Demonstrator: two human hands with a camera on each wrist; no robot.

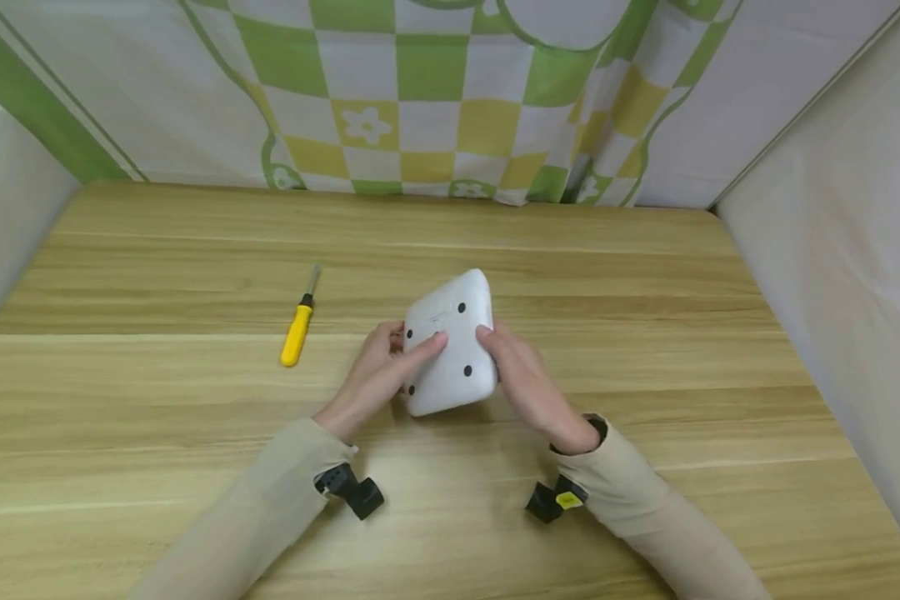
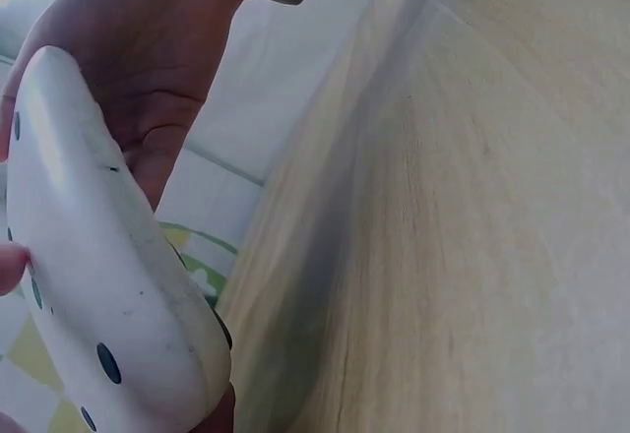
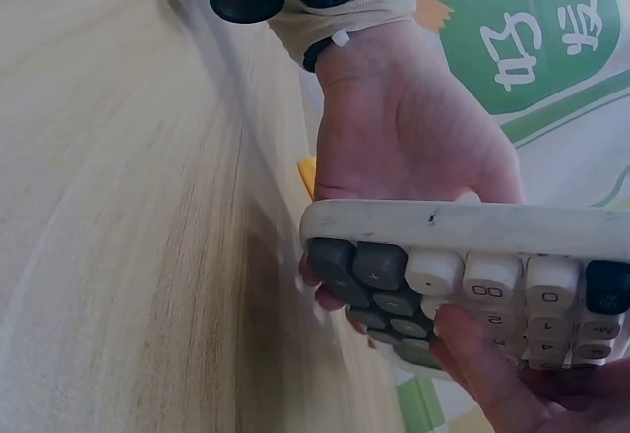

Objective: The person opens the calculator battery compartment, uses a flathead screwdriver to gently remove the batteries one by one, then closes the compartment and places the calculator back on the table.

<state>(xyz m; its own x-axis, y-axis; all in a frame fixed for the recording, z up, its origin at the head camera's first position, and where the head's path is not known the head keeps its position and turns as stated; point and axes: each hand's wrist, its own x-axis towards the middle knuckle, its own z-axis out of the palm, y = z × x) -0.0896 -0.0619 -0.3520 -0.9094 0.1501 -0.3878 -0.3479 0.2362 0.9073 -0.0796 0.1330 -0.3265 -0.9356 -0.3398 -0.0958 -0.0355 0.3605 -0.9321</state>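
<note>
A white calculator [image 1: 450, 367] is held up above the table, tilted, with its back and dark round feet towards the head view. My left hand [image 1: 378, 375] grips its left side, the thumb lying across the back. On the opposite edge my right hand [image 1: 528, 379] grips with the thumb on the back. The right wrist view shows the calculator's grey and white keys [image 3: 492, 276], with right-hand fingers [image 3: 472, 354] against the key side. To the left, apart from both hands, lies a screwdriver [image 1: 296, 333] with a yellow handle.
The wooden table [image 1: 157, 417] stretches out on all sides of the hands. A green, yellow and white checked curtain [image 1: 427, 108] hangs at its back edge, with pale cloth walls left and right. Small black cameras [image 1: 363, 496] sit on both wrists.
</note>
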